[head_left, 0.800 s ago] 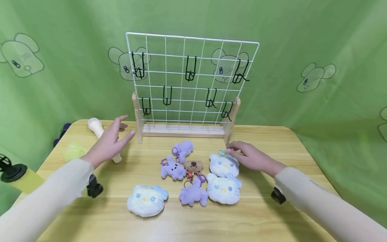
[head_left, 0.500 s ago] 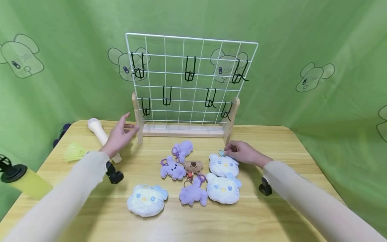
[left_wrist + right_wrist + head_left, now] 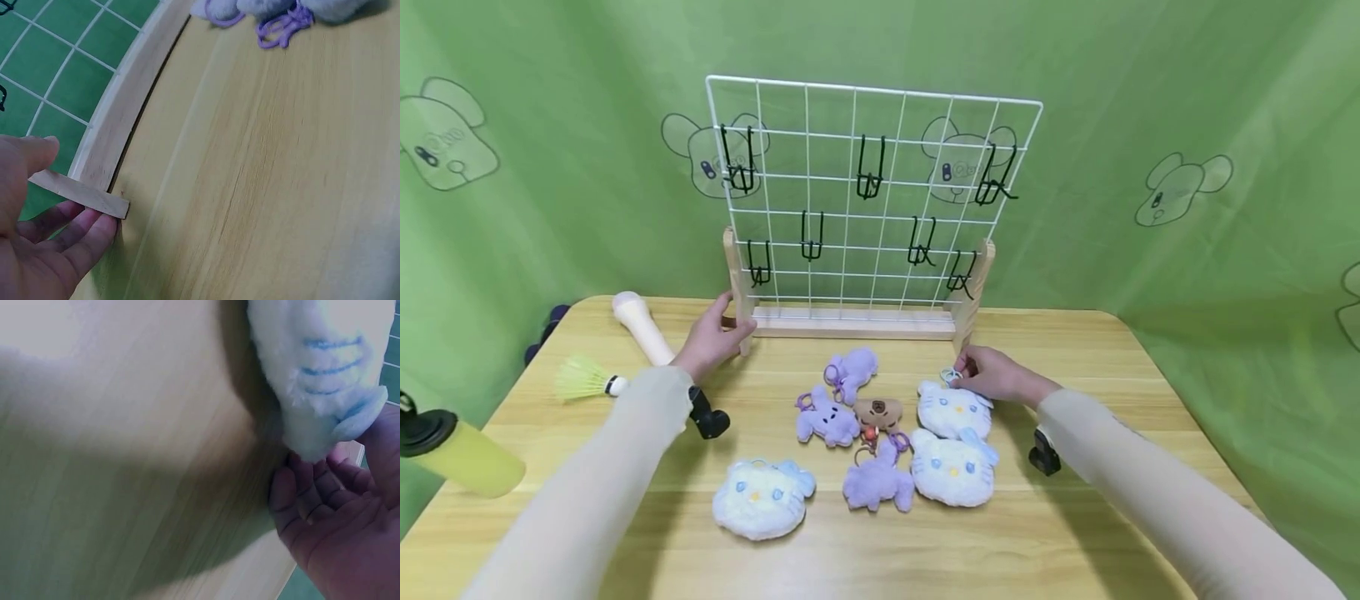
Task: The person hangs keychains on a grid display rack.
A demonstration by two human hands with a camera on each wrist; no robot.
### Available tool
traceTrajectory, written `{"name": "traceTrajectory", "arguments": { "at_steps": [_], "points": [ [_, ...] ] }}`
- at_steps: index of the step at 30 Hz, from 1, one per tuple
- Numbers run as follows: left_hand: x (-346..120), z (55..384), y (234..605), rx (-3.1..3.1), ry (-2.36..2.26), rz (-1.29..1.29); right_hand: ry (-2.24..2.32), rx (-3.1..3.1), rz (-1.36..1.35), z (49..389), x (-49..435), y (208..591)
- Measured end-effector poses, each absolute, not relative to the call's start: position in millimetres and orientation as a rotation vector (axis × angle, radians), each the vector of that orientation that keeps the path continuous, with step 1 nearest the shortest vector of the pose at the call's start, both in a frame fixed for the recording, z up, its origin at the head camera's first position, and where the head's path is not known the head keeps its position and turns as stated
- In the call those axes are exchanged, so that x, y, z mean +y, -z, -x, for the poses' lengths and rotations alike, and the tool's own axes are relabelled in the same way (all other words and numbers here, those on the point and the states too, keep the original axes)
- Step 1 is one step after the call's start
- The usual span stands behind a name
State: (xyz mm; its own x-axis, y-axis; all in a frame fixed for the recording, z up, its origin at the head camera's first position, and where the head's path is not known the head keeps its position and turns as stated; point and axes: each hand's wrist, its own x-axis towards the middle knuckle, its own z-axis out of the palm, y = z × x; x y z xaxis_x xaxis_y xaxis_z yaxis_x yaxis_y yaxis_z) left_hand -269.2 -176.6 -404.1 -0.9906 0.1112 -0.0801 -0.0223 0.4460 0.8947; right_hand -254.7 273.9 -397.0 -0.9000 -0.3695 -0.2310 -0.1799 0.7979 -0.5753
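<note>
In the head view, my left hand [image 3: 709, 340] is at the left wooden leg [image 3: 737, 271] of a white wire grid rack [image 3: 853, 158]. The left wrist view shows thumb and fingers on opposite sides of the leg's foot [image 3: 94, 198], holding it. My right hand [image 3: 998, 375] pinches the light-blue ring [image 3: 951, 377] of the farther white plush cat head [image 3: 953, 412], which lies on the table. In the right wrist view, the plush partly hides the thumb. A second white plush cat head [image 3: 953, 473] lies just in front.
Several black hooks [image 3: 869, 171] hang on the grid. Purple plush keychains [image 3: 878, 485] and a brown plush [image 3: 878, 413] lie mid-table; another cat plush [image 3: 762, 502] is nearer left. At left are a white microphone-like object [image 3: 642, 325], a yellow shuttlecock [image 3: 583, 379] and a yellow bottle [image 3: 467, 454].
My left hand has moved right from above the white microphone-like object to the rack's left leg. My right hand has moved slightly left, its fingers closing on the plush's ring.
</note>
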Motion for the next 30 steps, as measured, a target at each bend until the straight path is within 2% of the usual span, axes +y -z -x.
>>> {"name": "traceTrajectory", "arguments": {
  "at_steps": [11,19,30],
  "points": [
    [-177.3,281.1,404.0,2.671,-1.466,-0.136,0.861,2.686,0.459,254.6,285.0,392.5],
    [-174.3,281.0,405.6,2.723,-1.401,-0.184,1.223,2.520,0.286,245.1,292.7,391.2],
    [-176.3,283.5,411.8,2.756,-1.368,-0.162,1.481,2.397,0.242,231.8,291.7,385.6]
  ]
}}
